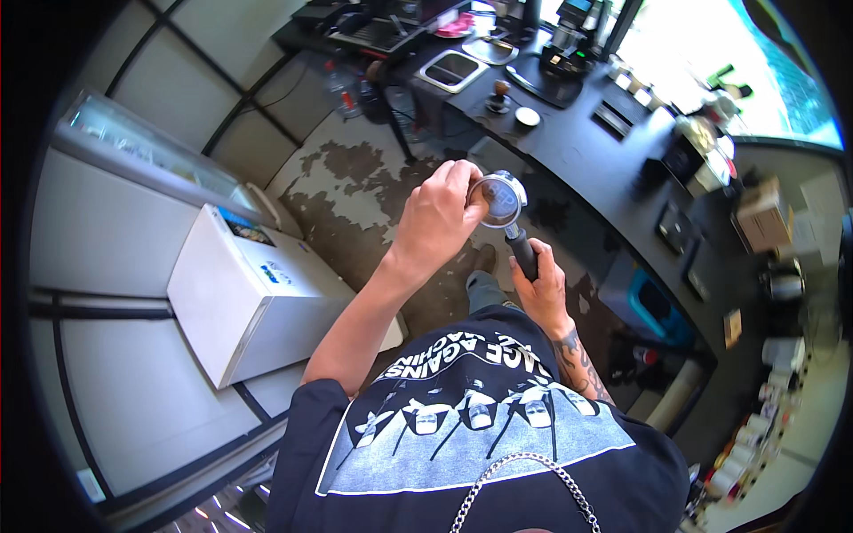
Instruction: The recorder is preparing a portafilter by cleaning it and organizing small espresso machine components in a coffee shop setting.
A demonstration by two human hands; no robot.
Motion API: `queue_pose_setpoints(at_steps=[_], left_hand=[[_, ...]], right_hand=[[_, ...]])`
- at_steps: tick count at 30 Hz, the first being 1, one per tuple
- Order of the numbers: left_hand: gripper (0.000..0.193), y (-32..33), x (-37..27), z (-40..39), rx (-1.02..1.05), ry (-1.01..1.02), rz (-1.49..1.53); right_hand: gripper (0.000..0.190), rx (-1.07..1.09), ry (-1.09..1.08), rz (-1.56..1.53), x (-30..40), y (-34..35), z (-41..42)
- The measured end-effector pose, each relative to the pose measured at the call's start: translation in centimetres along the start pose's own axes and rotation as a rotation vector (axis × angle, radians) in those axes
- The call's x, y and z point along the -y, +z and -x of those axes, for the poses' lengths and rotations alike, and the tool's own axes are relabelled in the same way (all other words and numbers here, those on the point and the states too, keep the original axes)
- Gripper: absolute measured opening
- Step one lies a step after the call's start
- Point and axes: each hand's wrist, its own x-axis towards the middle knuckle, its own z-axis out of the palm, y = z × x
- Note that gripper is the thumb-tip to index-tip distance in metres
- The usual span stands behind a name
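In front of my chest I hold an espresso portafilter with a round metal head and a black handle. My right hand grips the handle from below. Against the left rim of the head are the curled fingers of my left hand, thumb at the front edge; whether they pinch something there cannot be told. The round face of the head is greyish and bears markings. On the black counter beyond stand a tamper with a wooden knob and a small round white-topped item.
The black counter curves along the right. It carries a coffee grinder, a metal-rimmed inset bin, an espresso machine and a cardboard box. A white chest-like appliance stands at the left.
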Motion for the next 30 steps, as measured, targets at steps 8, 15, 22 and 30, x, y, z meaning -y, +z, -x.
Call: queue_pose_setpoints(at_steps=[8,15,22,30], left_hand=[[0.026,-5.1,5.3,-5.6,-0.194,-0.462,0.356],[0.051,-3.6,9.5,-12.6,-0.055,0.090,-0.492],[0.019,-2.7,17.7,-16.8,-0.055,0.014,-0.492],[0.026,-2.1,29.6,-20.6,-0.470,-0.413,0.612]], right_hand=[[0.032,0.178,0.166,-0.219,-2.8,6.2,-11.1],[0.034,0.276,0.019,-0.257,-4.7,9.5,-20.7],[0.034,0.295,-0.001,-0.112,-5.7,14.1,-28.3],[0.037,0.189,0.015,-0.094,-4.8,20.7,-34.1]])
